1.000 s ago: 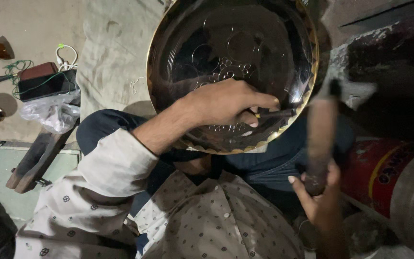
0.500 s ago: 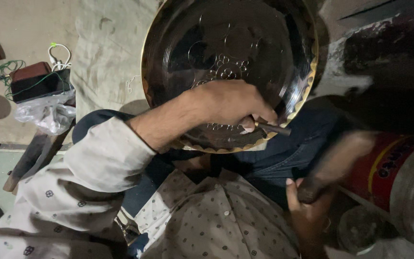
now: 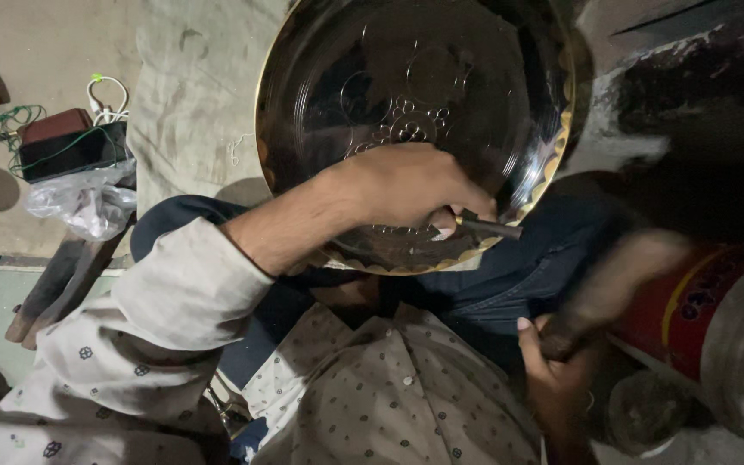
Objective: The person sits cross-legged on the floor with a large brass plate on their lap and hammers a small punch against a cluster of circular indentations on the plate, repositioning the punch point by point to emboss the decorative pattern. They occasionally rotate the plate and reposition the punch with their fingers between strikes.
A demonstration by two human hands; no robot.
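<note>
Your right hand (image 3: 561,362), clamped on the mallet (image 3: 613,288), has swung down toward the chisel (image 3: 486,227) your left hand (image 3: 406,185) pins on the tray (image 3: 415,86): another strike.

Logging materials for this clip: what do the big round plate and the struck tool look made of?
Round plate: likely brass, dark glossy face with mirror-like reflections, golden scalloped rim, engraved pattern. Punch in the left hand: dark metal, dull finish. The right hand holds a blurred, seemingly wooden mallet.

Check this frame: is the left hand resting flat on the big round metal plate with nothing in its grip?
No: the left hand grips a short dark metal punch against the engraved plate.
</note>
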